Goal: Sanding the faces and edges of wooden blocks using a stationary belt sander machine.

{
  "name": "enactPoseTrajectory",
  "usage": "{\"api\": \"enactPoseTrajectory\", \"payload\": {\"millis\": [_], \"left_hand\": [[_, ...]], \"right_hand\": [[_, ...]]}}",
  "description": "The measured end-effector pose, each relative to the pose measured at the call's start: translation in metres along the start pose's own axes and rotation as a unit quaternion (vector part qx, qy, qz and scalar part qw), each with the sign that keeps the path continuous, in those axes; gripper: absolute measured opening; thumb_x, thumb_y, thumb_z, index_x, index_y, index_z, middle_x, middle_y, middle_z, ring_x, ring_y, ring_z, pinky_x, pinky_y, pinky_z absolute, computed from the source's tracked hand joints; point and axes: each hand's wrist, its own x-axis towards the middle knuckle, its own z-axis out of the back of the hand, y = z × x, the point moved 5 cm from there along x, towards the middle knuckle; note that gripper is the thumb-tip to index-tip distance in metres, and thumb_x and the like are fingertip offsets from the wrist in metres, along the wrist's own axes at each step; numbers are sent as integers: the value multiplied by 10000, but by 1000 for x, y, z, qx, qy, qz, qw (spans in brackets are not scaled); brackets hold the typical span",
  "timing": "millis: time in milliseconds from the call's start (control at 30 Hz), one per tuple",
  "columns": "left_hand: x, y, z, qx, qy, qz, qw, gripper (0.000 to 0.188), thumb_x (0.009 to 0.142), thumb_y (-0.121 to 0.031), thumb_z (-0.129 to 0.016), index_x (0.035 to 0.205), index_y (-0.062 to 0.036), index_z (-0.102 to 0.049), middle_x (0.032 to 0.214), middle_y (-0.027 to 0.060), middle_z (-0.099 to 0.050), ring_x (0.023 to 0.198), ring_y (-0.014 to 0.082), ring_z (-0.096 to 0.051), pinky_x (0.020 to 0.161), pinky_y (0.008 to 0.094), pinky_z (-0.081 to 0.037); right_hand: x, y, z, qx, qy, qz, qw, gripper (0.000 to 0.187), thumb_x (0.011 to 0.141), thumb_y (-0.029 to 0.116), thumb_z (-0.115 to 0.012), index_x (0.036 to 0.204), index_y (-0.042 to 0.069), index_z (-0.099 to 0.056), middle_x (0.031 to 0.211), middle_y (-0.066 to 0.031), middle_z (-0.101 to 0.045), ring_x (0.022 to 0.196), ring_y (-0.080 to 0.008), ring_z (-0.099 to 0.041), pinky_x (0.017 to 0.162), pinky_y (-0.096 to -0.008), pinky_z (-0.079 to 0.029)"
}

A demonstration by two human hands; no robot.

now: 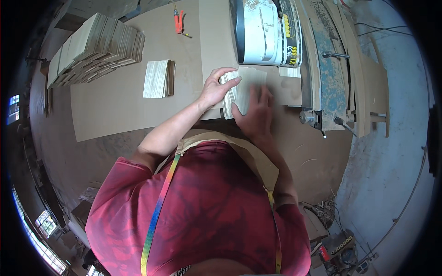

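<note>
My left hand (219,88) is wrapped round the left side of a stack of thin wooden boards (227,97), its thumb pressing on top near the far end. A pale, smooth thin board (248,78) lies over the right part of this stack. My right hand (254,110), blurred by motion, spans that board, with the thumb at its near left edge and the fingers at its right side. To the left, a smaller bundle of thin wooden boards (157,79) rests on the brown sheet covering the table (110,108).
A large pile of thin boards (99,43) stands at the far left. Red-handled pliers or a similar tool (178,22) lies behind. A white and black container (262,32) is just beyond my hands. A worn blue metal machine (334,78) with protruding handles borders the right side.
</note>
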Motion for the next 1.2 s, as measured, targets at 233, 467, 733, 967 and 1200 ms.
{"api": "enactPoseTrajectory", "payload": {"millis": [233,467,733,967,1200], "left_hand": [[-2,-11,8,25,28,-10,999,399,997,-288,-835,1366,-157,-760,1487,123,-582,1384,286,-562,1169,381,-457],[-11,-4,31,-5,98,6,995,420,991,-283,-848,1382,-163,-755,1496,120,-581,1366,289,-578,1170,359,-450],[-4,7,10,8,-12,7,1000,411,990,-305,-855,1369,-168,-770,1503,124,-582,1365,278,-589,1174,350,-451],[-3,-8,-6,65,4,-31,997,401,993,-326,-851,1356,-171,-783,1501,124,-587,1380,265,-581,1177,354,-453],[-12,-15,10,52,74,-16,996,464,976,-334,-865,1400,-179,-758,1552,135,-549,1437,282,-536,1195,369,-436]], "right_hand": [[-23,-96,4,15,-79,-42,996,649,835,255,-850,1405,0,-673,1482,-281,-589,1307,-478,-584,1091,-526,-520],[17,-155,-47,-137,-170,47,975,541,883,197,-813,1376,7,-696,1490,-257,-598,1322,-487,-580,1092,-522,-521],[55,-83,-20,63,-77,-6,995,533,914,251,-828,1370,5,-709,1478,-232,-613,1293,-449,-613,1055,-507,-544],[-21,-38,0,-10,-30,-8,999,671,885,336,-848,1438,10,-650,1458,-274,-609,1275,-461,-615,1033,-519,-542],[-37,-141,-3,-168,-124,-44,977,647,891,313,-839,1418,6,-626,1436,-249,-612,1241,-444,-597,1014,-532,-523]]}}
